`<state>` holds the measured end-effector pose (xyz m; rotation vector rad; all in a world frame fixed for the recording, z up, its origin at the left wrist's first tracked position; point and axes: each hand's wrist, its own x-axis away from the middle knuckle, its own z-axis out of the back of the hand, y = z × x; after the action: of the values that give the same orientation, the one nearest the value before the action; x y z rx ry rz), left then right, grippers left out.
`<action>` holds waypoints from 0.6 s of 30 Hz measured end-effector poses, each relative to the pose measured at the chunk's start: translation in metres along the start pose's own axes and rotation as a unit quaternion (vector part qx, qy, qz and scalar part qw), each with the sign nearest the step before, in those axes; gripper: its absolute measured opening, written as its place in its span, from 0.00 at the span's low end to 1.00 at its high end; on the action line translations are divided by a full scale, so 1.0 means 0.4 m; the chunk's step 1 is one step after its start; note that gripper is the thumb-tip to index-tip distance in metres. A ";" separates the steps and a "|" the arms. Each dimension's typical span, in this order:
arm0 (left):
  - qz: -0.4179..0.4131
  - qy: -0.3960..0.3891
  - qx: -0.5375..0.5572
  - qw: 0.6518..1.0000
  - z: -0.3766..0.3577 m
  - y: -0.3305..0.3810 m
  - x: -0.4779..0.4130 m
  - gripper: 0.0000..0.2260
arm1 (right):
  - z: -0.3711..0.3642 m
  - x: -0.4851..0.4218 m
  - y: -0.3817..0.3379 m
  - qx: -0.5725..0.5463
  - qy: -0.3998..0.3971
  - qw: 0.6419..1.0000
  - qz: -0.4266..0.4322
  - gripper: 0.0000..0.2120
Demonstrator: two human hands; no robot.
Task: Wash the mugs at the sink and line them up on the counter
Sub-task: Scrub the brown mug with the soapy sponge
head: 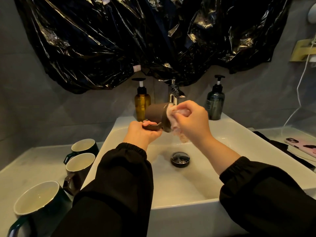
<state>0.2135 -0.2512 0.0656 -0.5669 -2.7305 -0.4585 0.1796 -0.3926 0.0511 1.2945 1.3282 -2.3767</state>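
Over the white sink (pixel 239 134) I hold a brown mug (pixel 156 113) on its side, mouth turned right. My left hand (pixel 142 134) grips its handle from below. My right hand (pixel 191 119) pinches a pale pink cloth (pixel 172 117) and presses it against the mug's rim. On the counter to the left stand three more mugs with cream insides: a dark one (pixel 83 147) at the back, a brown one (pixel 79 166) in the middle, and a dark one (pixel 37 200) nearest me.
A chrome tap (pixel 174 93) stands behind the sink, with an amber pump bottle (pixel 142 101) to its left and a grey pump bottle (pixel 215 103) to its right. The drain plug (pixel 180 159) sits in the basin. A phone (pixel 302 146) lies on the right counter. Black plastic covers the wall above.
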 end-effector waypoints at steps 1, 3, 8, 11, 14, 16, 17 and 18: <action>0.002 -0.002 0.007 1.000 -0.001 0.001 0.000 0.12 | -0.014 0.013 0.000 0.024 -0.021 0.999 0.042 0.04; 0.002 -0.005 0.013 1.000 -0.001 0.005 -0.002 0.12 | -0.031 0.030 0.011 0.070 -0.052 0.991 0.098 0.04; 0.008 -0.018 0.023 1.000 0.004 0.017 0.000 0.10 | -0.030 0.030 0.062 0.139 -0.094 0.985 0.033 0.03; 0.023 -0.024 0.017 0.999 0.002 0.015 -0.001 0.10 | -0.014 0.007 0.076 0.087 -0.037 0.990 -0.102 0.07; 0.019 -0.024 0.003 1.000 0.000 0.009 -0.003 0.11 | 0.000 -0.018 0.075 -0.021 -0.001 0.982 -0.190 0.09; 0.020 -0.025 -0.015 0.999 0.000 0.004 -0.004 0.13 | 0.007 -0.032 0.072 -0.092 0.026 0.967 -0.235 0.09; 0.021 -0.026 -0.025 0.999 -0.001 0.000 -0.004 0.14 | 0.011 -0.039 0.070 -0.117 0.040 0.961 -0.245 0.10; 0.022 -0.028 -0.035 0.999 -0.002 -0.005 -0.003 0.15 | 0.016 -0.044 0.065 -0.134 0.052 0.959 -0.246 0.10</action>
<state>0.2140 -0.2535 0.0655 -0.6668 -2.7568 -0.5356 0.1990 -0.4180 0.0491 1.1234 2.1312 -2.3095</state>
